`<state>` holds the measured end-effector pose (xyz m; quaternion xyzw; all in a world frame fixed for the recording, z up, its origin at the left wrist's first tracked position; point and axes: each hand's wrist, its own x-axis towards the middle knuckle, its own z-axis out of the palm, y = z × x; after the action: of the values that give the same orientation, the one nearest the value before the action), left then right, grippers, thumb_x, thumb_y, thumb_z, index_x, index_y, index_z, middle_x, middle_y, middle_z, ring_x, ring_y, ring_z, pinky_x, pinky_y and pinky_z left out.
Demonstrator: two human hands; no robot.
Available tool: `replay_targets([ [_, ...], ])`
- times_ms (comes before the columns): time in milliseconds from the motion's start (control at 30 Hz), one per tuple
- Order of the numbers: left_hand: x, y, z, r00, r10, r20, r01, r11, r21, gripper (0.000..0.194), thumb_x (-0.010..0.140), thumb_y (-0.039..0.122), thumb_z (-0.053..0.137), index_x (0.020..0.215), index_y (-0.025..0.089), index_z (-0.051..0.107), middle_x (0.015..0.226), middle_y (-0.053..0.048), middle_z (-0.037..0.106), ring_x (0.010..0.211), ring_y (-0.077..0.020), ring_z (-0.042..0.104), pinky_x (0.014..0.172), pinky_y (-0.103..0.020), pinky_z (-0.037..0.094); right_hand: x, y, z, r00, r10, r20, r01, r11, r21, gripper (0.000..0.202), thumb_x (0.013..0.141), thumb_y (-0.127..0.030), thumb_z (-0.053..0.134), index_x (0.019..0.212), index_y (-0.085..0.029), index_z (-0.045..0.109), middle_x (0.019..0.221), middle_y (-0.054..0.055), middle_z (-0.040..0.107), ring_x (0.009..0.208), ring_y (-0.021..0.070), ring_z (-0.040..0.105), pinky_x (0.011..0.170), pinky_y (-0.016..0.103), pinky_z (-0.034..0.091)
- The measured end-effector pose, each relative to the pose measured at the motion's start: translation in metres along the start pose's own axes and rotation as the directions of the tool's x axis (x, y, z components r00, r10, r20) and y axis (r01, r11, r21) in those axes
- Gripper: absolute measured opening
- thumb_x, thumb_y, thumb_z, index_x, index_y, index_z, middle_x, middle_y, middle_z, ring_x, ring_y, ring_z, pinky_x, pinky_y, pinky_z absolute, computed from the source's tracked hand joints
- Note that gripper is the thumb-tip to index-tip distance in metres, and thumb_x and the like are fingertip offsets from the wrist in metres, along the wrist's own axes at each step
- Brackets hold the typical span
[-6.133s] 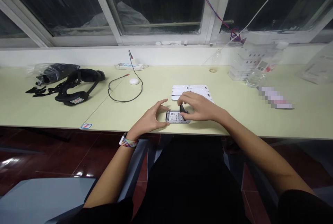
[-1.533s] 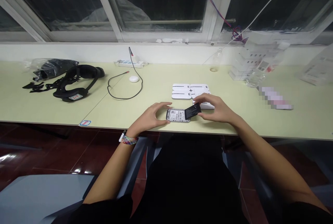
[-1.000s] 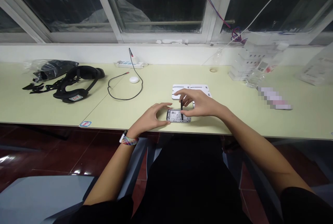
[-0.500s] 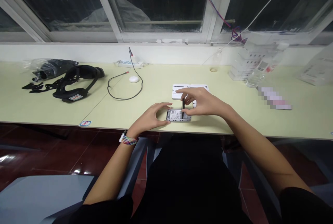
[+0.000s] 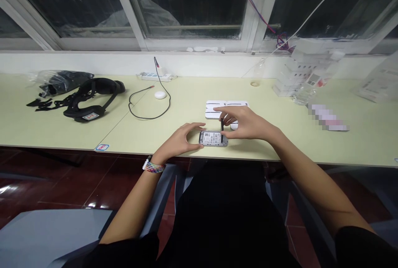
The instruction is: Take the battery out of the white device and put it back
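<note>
A small opened electronic device with a silver-grey frame and a printed label bearing a code lies flat near the table's front edge. My left hand is curved round its left end, thumb on the near corner and fingers at the far side. In a pinch between thumb and fingers, my right hand has a thin black flat piece, seen edge-on and standing upright. Its lower edge meets the right part of the device. Behind the right hand lie several white rounded pieces with black lines, partly covered by the fingers.
To the left are a black headset and a plastic bag. A black cable loops round a white oval object near a power strip. White boxes and a clear bottle stand at the back right.
My right hand and the black piece have shifted slightly right along the device, baring more of the label. My left hand and the device have hardly moved.
</note>
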<state>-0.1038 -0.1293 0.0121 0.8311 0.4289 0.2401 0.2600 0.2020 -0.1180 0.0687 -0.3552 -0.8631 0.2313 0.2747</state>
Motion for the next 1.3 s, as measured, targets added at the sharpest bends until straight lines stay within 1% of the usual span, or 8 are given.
replay_targets([
  [533, 0.001, 0.006, -0.001, 1.0, -0.019, 0.007, 0.019, 0.999, -0.029, 0.071, 0.087, 0.038, 0.083, 0.153, 0.031, 0.06, 0.147, -0.004, 0.073, 0.143, -0.033, 0.063, 0.127, -0.054, 0.044, 0.007, -0.016, -0.001, 0.993, -0.058, 0.1, 0.073, 0.986, -0.151, 0.071, 0.085, -0.026, 0.078, 0.154, -0.022, 0.063, 0.117, 0.01, 0.079, 0.098, 0.0295, 0.075, 0.086, 0.041, 0.057],
  [633, 0.001, 0.005, -0.001, 1.0, -0.016, 0.004, 0.016, 0.999, -0.045, 0.07, 0.087, 0.039, 0.083, 0.153, 0.031, 0.06, 0.148, -0.004, 0.072, 0.144, -0.0327, 0.062, 0.128, -0.054, 0.044, 0.014, -0.023, 0.006, 0.988, -0.078, 0.134, 0.104, 0.975, -0.196, 0.056, 0.088, -0.026, 0.075, 0.143, -0.022, 0.069, 0.122, 0.011, 0.079, 0.104, 0.0305, 0.072, 0.082, 0.038, 0.052],
  [733, 0.001, 0.005, -0.001, 1.0, 0.001, -0.008, -0.002, 0.999, -0.047, 0.066, 0.087, 0.039, 0.083, 0.149, 0.032, 0.062, 0.148, -0.004, 0.071, 0.143, -0.0323, 0.063, 0.128, -0.053, 0.045, 0.023, -0.026, 0.017, 0.976, -0.078, 0.204, 0.12, 0.971, -0.206, 0.03, 0.091, -0.027, 0.074, 0.121, -0.023, 0.075, 0.111, 0.008, 0.078, 0.095, 0.0265, 0.068, 0.074, 0.035, 0.045],
  [800, 0.001, 0.006, 0.0, 1.0, 0.008, -0.019, -0.009, 1.0, -0.027, 0.062, 0.087, 0.038, 0.083, 0.146, 0.032, 0.065, 0.148, -0.004, 0.071, 0.141, -0.0326, 0.064, 0.127, -0.052, 0.048, 0.027, -0.023, 0.023, 0.965, -0.088, 0.246, 0.136, 0.973, -0.187, 0.023, 0.093, -0.029, 0.075, 0.115, -0.023, 0.075, 0.105, 0.006, 0.075, 0.092, 0.0248, 0.066, 0.073, 0.035, 0.043],
  [900, 0.001, 0.006, 0.001, 0.999, -0.003, -0.033, 0.003, 1.0, -0.003, 0.065, 0.086, 0.038, 0.083, 0.147, 0.03, 0.063, 0.151, -0.006, 0.069, 0.14, -0.0336, 0.065, 0.124, -0.052, 0.05, 0.03, -0.014, 0.03, 0.956, -0.116, 0.268, 0.164, 0.973, -0.165, 0.023, 0.096, -0.034, 0.078, 0.116, -0.024, 0.077, 0.105, 0.007, 0.073, 0.1, 0.0272, 0.065, 0.079, 0.037, 0.045],
  [1067, 0.001, 0.005, 0.003, 0.999, -0.028, -0.036, 0.028, 1.0, 0.005, 0.074, 0.085, 0.043, 0.086, 0.153, 0.03, 0.059, 0.155, -0.008, 0.066, 0.141, -0.0346, 0.064, 0.123, -0.052, 0.051, 0.024, -0.003, 0.036, 0.961, -0.16, 0.226, 0.187, 0.977, -0.103, 0.024, 0.101, -0.041, 0.075, 0.118, -0.024, 0.078, 0.118, 0.01, 0.071, 0.115, 0.031, 0.062, 0.092, 0.042, 0.048],
  [1167, 0.001, 0.004, 0.004, 0.999, -0.01, -0.046, 0.01, 1.0, 0.013, 0.072, 0.085, 0.039, 0.085, 0.152, 0.029, 0.059, 0.155, -0.008, 0.066, 0.142, -0.0343, 0.063, 0.124, -0.052, 0.05, 0.022, -0.004, 0.037, 0.958, -0.135, 0.252, 0.16, 0.984, -0.081, 0.026, 0.103, -0.038, 0.07, 0.125, -0.024, 0.076, 0.121, 0.01, 0.069, 0.114, 0.0297, 0.063, 0.091, 0.041, 0.049],
  [1300, 0.001, 0.003, 0.003, 0.999, -0.008, -0.041, 0.008, 1.0, 0.018, 0.07, 0.085, 0.034, 0.083, 0.151, 0.029, 0.06, 0.155, -0.007, 0.066, 0.14, -0.0336, 0.064, 0.124, -0.052, 0.05, 0.026, -0.004, 0.036, 0.959, -0.088, 0.271, 0.109, 0.992, -0.062, 0.03, 0.101, -0.039, 0.072, 0.127, -0.026, 0.077, 0.115, 0.008, 0.068, 0.1, 0.0261, 0.064, 0.081, 0.037, 0.047],
])
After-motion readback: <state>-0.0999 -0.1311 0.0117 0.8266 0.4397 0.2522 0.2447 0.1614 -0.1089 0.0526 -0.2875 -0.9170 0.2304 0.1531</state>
